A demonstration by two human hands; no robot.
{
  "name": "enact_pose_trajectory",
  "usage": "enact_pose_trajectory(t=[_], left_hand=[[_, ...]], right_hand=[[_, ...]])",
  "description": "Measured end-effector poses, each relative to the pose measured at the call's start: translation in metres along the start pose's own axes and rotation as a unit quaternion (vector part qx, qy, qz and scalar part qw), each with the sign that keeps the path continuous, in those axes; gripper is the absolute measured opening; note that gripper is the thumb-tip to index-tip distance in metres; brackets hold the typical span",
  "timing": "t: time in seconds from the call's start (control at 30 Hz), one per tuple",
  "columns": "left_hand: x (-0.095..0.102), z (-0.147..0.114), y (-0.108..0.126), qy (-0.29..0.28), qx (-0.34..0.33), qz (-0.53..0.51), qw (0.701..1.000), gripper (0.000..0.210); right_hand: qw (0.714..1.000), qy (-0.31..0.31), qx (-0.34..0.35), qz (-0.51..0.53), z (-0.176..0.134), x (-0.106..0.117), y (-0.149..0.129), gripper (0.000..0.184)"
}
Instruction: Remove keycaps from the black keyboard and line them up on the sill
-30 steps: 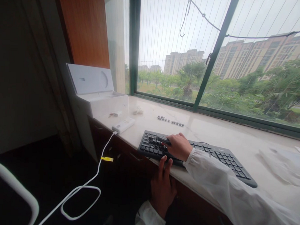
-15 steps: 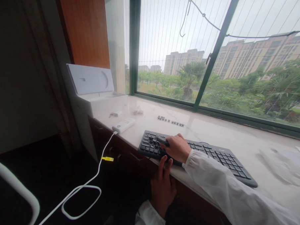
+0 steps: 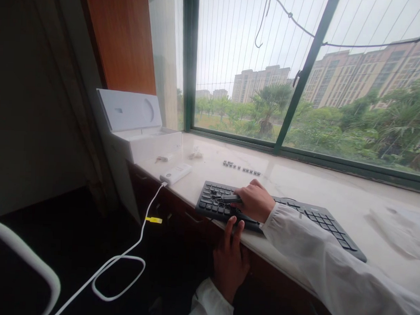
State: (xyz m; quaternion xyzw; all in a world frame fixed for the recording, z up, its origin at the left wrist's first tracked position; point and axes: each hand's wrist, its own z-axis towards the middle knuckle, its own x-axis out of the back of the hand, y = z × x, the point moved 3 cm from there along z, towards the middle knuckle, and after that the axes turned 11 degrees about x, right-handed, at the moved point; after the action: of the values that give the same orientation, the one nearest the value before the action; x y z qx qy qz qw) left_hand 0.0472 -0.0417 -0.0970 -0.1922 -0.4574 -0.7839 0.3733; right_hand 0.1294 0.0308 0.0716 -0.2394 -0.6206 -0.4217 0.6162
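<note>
A black keyboard [image 3: 327,227] lies on the pale marble windowsill, and part of its left half shows bare sockets where keycaps are off. Over that section, my right hand [image 3: 255,200] is closed around a dark, slim tool [image 3: 230,199], whose tip reaches the keys; its exact kind is unclear. My left hand [image 3: 230,260] comes up from below, with two fingers stretched out against the keyboard's front edge. Behind the keyboard, several loose keycaps [image 3: 240,167] lie in a row.
An open white box [image 3: 151,148] stands at the left end. In front of it lie a white power bank [image 3: 175,173] with a white cable [image 3: 142,229] hanging down, and a small white item [image 3: 164,159]. Clear plastic wrapping [image 3: 398,230] is at the right, below the window.
The tool in my right hand has shifted slightly and now lies flatter over the bare sockets. The whole view has moved a little; my left hand keeps its place at the keyboard's edge.
</note>
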Motion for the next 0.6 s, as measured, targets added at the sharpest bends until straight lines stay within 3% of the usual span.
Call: enact_pose_trajectory(t=[0.23, 0.43, 0.6], left_hand=[[0.0005, -0.0001, -0.0002, -0.002, 0.004, -0.004, 1.0, 0.075], [0.0006, -0.0009, 0.0, -0.008, 0.002, 0.002, 1.0, 0.078], [0.001, -0.0004, 0.0008, -0.013, 0.008, 0.001, 1.0, 0.078]], right_hand=[[0.999, 0.006, 0.034, -0.012, 0.0004, -0.0024, 0.0015, 0.019], [0.999, 0.012, 0.028, -0.008, 0.0002, -0.0002, 0.0021, 0.025], [0.997, 0.015, 0.063, -0.04, -0.001, -0.0006, -0.0022, 0.013]])
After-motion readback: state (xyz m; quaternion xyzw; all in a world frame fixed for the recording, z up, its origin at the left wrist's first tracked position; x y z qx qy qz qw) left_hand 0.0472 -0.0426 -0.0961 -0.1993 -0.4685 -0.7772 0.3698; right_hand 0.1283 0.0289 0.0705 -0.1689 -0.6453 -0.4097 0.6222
